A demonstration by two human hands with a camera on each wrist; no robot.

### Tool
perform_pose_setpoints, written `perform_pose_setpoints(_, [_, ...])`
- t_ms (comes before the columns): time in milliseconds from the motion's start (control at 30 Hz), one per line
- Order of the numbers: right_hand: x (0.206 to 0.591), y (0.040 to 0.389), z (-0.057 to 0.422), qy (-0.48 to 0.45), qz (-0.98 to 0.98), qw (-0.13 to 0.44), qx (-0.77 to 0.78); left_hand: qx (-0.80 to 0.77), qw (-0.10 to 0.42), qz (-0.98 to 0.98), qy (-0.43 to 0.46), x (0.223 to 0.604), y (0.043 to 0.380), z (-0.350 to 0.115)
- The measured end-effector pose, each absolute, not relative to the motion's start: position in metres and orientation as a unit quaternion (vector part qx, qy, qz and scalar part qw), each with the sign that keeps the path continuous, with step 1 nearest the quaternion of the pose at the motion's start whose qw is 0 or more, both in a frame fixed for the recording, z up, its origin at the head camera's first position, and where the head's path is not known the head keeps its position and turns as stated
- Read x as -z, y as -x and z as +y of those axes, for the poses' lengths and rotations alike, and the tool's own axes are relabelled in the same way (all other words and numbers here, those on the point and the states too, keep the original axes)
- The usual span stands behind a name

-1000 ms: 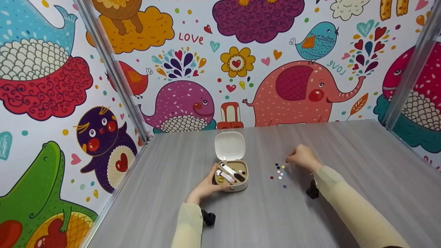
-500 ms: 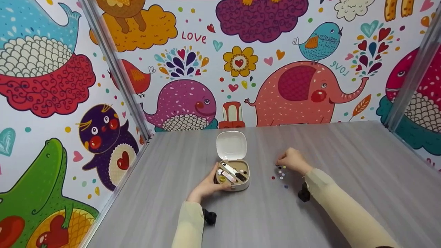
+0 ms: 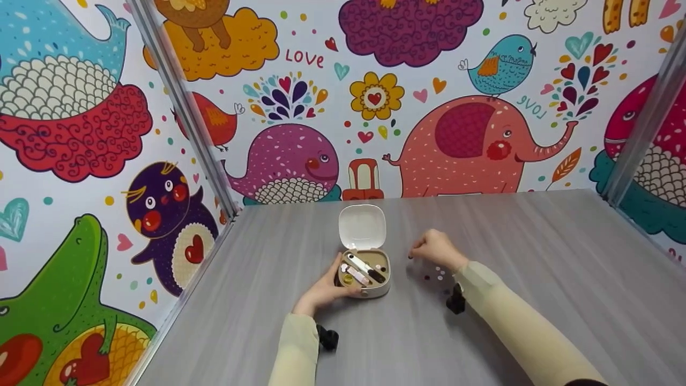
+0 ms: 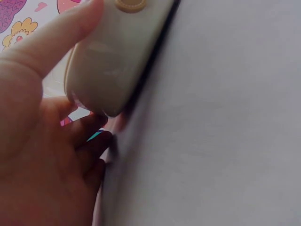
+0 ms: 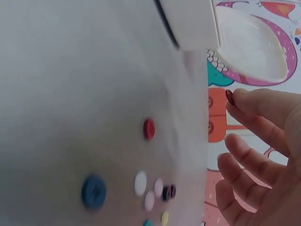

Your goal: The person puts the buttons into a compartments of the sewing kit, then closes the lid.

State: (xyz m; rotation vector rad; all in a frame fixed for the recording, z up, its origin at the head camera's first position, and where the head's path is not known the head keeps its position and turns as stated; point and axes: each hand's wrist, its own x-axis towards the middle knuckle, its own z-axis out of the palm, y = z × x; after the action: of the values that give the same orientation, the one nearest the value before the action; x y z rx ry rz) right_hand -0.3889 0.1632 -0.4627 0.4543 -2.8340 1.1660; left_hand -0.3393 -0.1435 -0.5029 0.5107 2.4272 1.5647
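A cream sewing-kit-like box (image 3: 379, 290) stands with its white lid (image 3: 362, 226) raised. My left hand (image 3: 324, 291) grips its left side, thumb along the front; in the left wrist view the thumb (image 4: 61, 40) lies near the tan clasp (image 4: 130, 4). Inside the box are a white-and-black tool (image 3: 366, 268), a pinkish stick-like item (image 3: 355, 275), a yellow piece and small buttons. To the right of the box, my right hand (image 3: 438, 250) is above the table. Its thumb and forefinger pinch a dark red button (image 5: 230, 97).
On the grey table (image 3: 396, 343) right of the box lie loose buttons: a red button (image 5: 149, 129), a blue button (image 5: 94, 192), a white button (image 5: 140, 183) and several others. Cartoon-printed walls (image 3: 300, 161) rise behind and to the left.
My right hand has moved left over the loose buttons toward the box, carrying the dark red button. My left hand keeps its grip on the box.
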Motion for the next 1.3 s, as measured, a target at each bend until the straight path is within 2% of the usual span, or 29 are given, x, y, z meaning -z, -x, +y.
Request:
perform_pose_setpoints(633, [0.462,0.386,0.123,-0.186,-0.902,0.022,-0.389,-0.529,0.101,0.825,-0.170,0.507,0.340,-0.144])
perform_pose_setpoints(1000, [0.465,0.388,0.114,-0.223,-0.899,0.049,-0.373,-0.539,0.101,0.819,-0.169,0.506,0.342,-0.143])
perform_pose_setpoints(1300, [0.468,0.389,0.109,-0.219,-0.902,0.036,-0.371,-0.534,0.098,0.823,-0.168,0.506,0.342,-0.143])
